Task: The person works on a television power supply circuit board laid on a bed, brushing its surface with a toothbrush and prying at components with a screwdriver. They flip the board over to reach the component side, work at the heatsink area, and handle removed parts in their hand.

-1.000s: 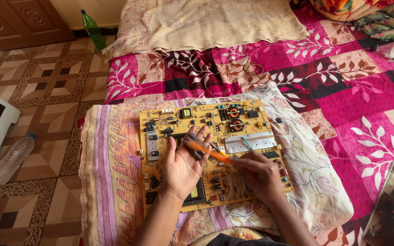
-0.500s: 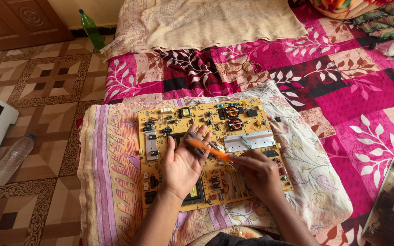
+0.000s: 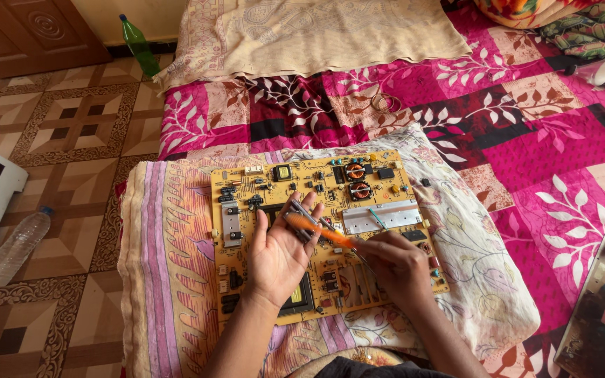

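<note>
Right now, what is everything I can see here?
circuit board: one, yellow, lying on the pillow
pillow: one, striped and floral, on the bed edge
orange tool: one, held between both hands over the board
bedspread: one, pink patchwork with leaves
beige cloth: one, at the bed's far end
green bottle: one, by the wall
clear bottle: one, lying on the tiled floor
left hand: palm up, fingers around the tool
right hand: grips the tool's other end

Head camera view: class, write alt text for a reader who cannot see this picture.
A person's left hand and right hand hold an orange-handled tool over a yellow circuit board. The board lies on a patterned pillow on a pink patchwork bedspread. A clear plastic bottle lies on the tiled floor.
</note>
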The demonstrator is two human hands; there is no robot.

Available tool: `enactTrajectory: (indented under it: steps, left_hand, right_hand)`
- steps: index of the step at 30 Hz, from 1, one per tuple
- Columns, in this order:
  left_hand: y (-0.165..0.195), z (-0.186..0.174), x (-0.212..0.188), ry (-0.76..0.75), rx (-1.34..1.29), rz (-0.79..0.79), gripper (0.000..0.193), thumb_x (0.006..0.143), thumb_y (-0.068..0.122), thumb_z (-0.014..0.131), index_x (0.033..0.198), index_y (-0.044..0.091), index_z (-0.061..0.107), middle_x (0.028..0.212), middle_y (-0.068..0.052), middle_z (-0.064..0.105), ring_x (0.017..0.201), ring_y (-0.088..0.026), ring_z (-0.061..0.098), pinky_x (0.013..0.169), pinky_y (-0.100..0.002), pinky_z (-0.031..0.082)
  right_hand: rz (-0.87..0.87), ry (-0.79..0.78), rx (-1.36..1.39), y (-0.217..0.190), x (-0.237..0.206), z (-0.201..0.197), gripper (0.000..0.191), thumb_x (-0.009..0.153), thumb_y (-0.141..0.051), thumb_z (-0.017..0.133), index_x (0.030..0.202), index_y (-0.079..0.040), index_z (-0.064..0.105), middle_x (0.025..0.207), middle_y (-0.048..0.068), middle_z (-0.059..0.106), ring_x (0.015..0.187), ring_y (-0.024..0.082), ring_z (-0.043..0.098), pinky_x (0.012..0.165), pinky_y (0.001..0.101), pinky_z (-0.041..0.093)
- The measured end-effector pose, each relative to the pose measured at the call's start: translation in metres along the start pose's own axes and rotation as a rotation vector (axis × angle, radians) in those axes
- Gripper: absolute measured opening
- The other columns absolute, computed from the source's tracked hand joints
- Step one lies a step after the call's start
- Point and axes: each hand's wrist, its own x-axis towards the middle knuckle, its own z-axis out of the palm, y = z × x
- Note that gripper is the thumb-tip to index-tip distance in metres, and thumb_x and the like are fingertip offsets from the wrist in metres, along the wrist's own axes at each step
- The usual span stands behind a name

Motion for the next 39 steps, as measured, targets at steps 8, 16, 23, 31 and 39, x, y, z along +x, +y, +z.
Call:
enactTrajectory:
  steps: [8,16,23,31,39]
  left_hand:
    - [0.001,-0.004,0.001,0.016,0.004,-0.006,0.068,0.106,0.053,0.044,0.153,0.005,0.041,0.161,-0.019,0.041,0.148,-0.033,0.041,0.112,-0.043,0.048]
    - [0.001,-0.003,0.0,0.032,0.03,-0.012,0.07,0.104,0.054,0.043,0.154,0.006,0.038,0.161,-0.017,0.041,0.146,-0.032,0.042,0.111,-0.042,0.048]
    - [0.001,0.003,0.001,0.048,0.039,-0.001,0.07,0.104,0.055,0.043,0.154,0.006,0.038,0.161,-0.019,0.039,0.147,-0.032,0.04,0.114,-0.042,0.046]
    - [0.002,0.0,0.0,0.072,0.013,-0.005,0.07,0.104,0.052,0.049,0.155,0.005,0.038,0.16,-0.018,0.044,0.14,-0.029,0.047,0.112,-0.042,0.048]
    - [0.0,0.013,-0.002,0.149,0.346,-0.016,0.078,0.086,-0.011,0.05,0.157,0.013,0.032,0.157,-0.012,0.047,0.14,-0.028,0.051,0.105,-0.035,0.049]
  right_hand:
    - [-0.054,-0.017,-0.025,0.007,0.001,0.005,0.028,0.087,-0.003,0.073,0.109,-0.016,0.082,0.095,0.002,0.077,0.077,0.012,0.075,0.067,0.0248,0.06]
    - [0.042,0.008,0.006,0.003,-0.002,0.002,0.027,0.086,-0.003,0.074,0.11,-0.014,0.081,0.094,0.002,0.077,0.075,0.011,0.074,0.064,0.0245,0.061]
    - [0.217,0.135,0.014,0.0,0.003,0.001,0.025,0.091,-0.003,0.072,0.112,-0.014,0.08,0.091,0.001,0.076,0.074,0.009,0.074,0.063,0.025,0.061]
    - [0.058,0.093,0.095,-0.003,-0.003,-0.001,0.028,0.088,-0.003,0.073,0.113,-0.013,0.08,0.089,0.004,0.073,0.073,0.01,0.07,0.06,0.0241,0.055]
    - [0.231,0.196,0.09,0.005,0.0,0.001,0.023,0.093,-0.007,0.072,0.115,-0.011,0.08,0.086,0.003,0.074,0.061,0.009,0.054,0.051,0.027,0.038]
